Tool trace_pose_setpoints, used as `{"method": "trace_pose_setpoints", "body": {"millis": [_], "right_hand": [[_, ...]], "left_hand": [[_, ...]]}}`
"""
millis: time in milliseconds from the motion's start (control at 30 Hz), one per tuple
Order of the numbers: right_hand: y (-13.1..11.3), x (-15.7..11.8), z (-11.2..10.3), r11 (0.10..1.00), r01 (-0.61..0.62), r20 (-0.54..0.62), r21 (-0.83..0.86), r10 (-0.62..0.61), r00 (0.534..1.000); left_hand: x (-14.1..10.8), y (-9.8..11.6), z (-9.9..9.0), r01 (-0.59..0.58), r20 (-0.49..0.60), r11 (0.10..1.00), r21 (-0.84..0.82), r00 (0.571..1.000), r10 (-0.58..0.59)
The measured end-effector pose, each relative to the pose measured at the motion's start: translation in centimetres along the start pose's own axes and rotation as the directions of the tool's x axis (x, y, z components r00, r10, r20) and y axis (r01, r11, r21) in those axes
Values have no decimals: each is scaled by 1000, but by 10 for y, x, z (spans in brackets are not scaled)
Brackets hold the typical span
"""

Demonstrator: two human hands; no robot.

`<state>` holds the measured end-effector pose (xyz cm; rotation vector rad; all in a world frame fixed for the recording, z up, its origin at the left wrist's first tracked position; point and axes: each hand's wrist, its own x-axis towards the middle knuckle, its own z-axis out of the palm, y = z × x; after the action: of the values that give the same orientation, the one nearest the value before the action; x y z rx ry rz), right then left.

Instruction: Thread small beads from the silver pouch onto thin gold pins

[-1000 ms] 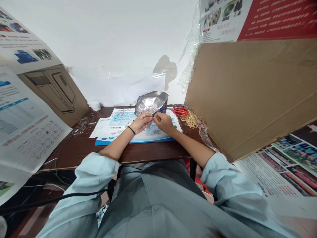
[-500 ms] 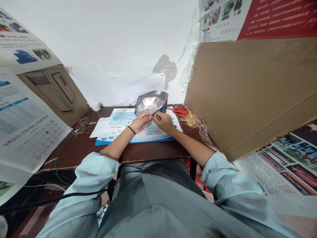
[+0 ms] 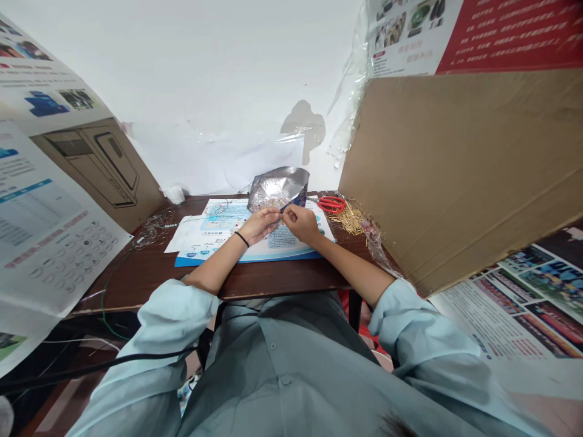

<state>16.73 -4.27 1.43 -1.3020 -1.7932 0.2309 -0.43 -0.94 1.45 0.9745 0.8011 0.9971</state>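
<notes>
My left hand [image 3: 259, 226] and my right hand [image 3: 300, 223] meet over a printed blue-and-white sheet [image 3: 218, 213], their fingertips pinching a thin strand, perhaps wire, too fine to identify. Just behind the fingers stands a crumpled silver foil bag [image 3: 277, 188] with a dark blue corner and small coloured bits inside. To the right lie red-handled scissors [image 3: 331, 204] and a loose pile of thin gold pins [image 3: 350, 221]. A tangle of fine wire [image 3: 152, 229] sits left of the sheet.
The dark wooden table [image 3: 282, 278] ends at a near edge by my forearms. A large cardboard sheet [image 3: 455, 176] leans in at the right, with a plastic film [image 3: 376, 243] below it. Posters hang left, a white wall stands behind, and a black cable [image 3: 113, 358] crosses my left sleeve.
My hands stay pinched together in nearly the same place. The whole view has shifted only very slightly.
</notes>
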Motion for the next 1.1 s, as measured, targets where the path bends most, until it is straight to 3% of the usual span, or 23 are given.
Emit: {"method": "trace_pose_setpoints", "body": {"millis": [1100], "right_hand": [[4,0,4,999,29,-15,46,-28,999]], "left_hand": [[5,-5,-5,-23,62,1000,18,998,22]]}}
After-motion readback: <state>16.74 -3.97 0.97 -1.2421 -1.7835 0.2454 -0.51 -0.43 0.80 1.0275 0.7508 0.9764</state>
